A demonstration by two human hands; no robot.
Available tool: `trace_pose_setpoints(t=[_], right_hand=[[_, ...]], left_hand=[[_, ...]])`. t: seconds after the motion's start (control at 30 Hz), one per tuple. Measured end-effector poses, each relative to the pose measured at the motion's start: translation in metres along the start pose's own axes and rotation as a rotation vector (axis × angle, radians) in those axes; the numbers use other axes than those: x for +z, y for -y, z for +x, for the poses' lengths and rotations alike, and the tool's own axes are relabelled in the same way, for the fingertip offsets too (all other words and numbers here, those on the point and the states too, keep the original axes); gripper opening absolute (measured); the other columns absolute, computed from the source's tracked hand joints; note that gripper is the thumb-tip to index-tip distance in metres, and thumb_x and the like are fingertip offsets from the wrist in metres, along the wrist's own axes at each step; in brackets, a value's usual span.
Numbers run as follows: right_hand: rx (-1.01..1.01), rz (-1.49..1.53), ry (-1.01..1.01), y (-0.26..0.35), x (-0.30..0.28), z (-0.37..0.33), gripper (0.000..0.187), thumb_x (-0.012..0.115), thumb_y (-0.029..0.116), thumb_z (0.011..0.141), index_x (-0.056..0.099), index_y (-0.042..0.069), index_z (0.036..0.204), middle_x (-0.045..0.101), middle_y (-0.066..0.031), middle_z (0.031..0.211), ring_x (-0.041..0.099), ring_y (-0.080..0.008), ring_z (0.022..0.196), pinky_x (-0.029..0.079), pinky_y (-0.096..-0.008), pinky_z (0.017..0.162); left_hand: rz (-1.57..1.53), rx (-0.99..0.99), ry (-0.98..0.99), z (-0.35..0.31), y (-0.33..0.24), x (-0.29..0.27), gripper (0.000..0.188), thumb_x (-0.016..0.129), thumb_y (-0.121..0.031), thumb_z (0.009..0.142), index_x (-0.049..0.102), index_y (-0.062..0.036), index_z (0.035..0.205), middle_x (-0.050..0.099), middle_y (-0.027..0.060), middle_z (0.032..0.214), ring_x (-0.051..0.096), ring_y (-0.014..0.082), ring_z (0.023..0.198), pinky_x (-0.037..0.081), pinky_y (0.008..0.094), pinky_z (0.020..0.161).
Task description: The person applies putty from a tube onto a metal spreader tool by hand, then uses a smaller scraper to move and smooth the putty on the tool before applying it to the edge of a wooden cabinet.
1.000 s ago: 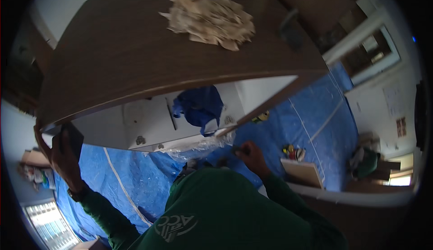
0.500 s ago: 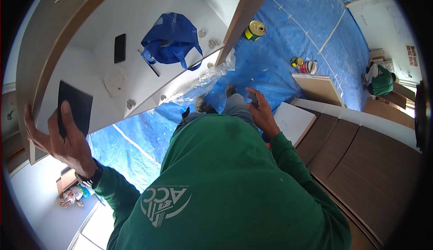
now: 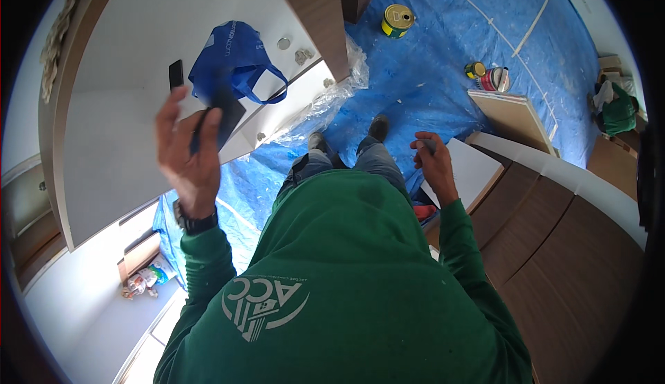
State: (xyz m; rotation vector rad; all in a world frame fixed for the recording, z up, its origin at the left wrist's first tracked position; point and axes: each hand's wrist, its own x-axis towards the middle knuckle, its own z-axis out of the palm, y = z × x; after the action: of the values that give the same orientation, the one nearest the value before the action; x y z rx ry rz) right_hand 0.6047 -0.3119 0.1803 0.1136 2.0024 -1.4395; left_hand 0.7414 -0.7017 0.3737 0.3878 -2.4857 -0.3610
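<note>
Holding dark sheet [image 3: 229,117] | left hand [image 3: 192,162] | cabinet side edge [image 3: 50,127] well apart

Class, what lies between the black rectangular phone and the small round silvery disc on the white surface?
The blue fabric bag with looped handles lies between the phone and the disc, as the head view shows.

Beyond person's left hand [image 3: 192,166]: phone [image 3: 176,72], then bag [image 3: 225,44] to its right, both in cabinet [image 3: 111,148]. Beyond right hand [image 3: 435,166]: tins [image 3: 397,22] on floor sheeting [image 3: 436,55]. Just right of that hand: board [image 3: 472,169].
</note>
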Motion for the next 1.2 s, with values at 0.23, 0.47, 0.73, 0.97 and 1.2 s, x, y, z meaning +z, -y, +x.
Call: trace_pose_setpoints(t=[0.23,0.47,0.73,0.97,1.2], right_hand=[[0.126,0.105,-0.007,-0.001,-0.037,-0.005,0.039,0.061,0.027,0.105,0.066,-0.005,0.127,0.074,-0.0112,0.094,0.066,-0.0120,0.068,0.054,-0.0276,0.060],[0.186,0.287,-0.106,-0.018,-0.017,-0.034,0.036,0.063,0.032,0.104,0.068,-0.004,0.109,0.075,-0.0115,0.093,0.066,-0.0130,0.064,0.051,-0.0265,0.057],[0.015,0.364,-0.290,-0.068,0.072,-0.069,0.023,0.064,0.010,0.100,0.059,-0.002,0.118,0.073,-0.0109,0.095,0.070,-0.0160,0.073,0.056,-0.0294,0.065],[-0.420,-0.071,-0.280,0.028,0.121,-0.073,0.020,0.064,-0.001,0.094,0.069,0.000,0.113,0.074,-0.0111,0.097,0.075,-0.0199,0.080,0.060,-0.0326,0.071],[-1.095,-0.452,-0.300,0.117,0.163,-0.086,0.031,0.070,0.000,0.083,0.074,0.006,0.113,0.074,-0.0106,0.101,0.073,-0.0258,0.078,0.060,-0.0357,0.069]], left_hand=[[-0.310,-0.452,0.392,-0.016,-0.014,0.081,0.023,0.077,-0.019,0.095,0.074,0.0039,0.100,0.074,0.0122,0.086,0.066,0.0180,0.073,0.052,0.0327,0.070],[-0.479,-0.496,0.493,-0.048,0.027,0.145,0.036,0.073,-0.032,0.100,0.072,0.0024,0.112,0.074,0.0078,0.091,0.065,0.0128,0.081,0.050,0.0291,0.073],[-1.333,-1.263,0.625,-0.040,0.053,0.169,0.027,0.065,-0.030,0.105,0.068,-0.0060,0.117,0.073,0.0041,0.107,0.070,0.0147,0.094,0.058,0.0320,0.084],[-1.510,-1.592,0.864,-0.057,0.047,0.186,0.026,0.066,-0.035,0.105,0.067,-0.0112,0.116,0.065,0.0015,0.096,0.062,0.0160,0.084,0.056,0.0347,0.073],[-1.784,-1.348,1.463,-0.044,0.017,0.194,0.063,0.053,-0.048,0.106,0.043,-0.0012,0.147,0.062,0.0168,0.111,0.061,0.0235,0.089,0.056,0.0335,0.071]])
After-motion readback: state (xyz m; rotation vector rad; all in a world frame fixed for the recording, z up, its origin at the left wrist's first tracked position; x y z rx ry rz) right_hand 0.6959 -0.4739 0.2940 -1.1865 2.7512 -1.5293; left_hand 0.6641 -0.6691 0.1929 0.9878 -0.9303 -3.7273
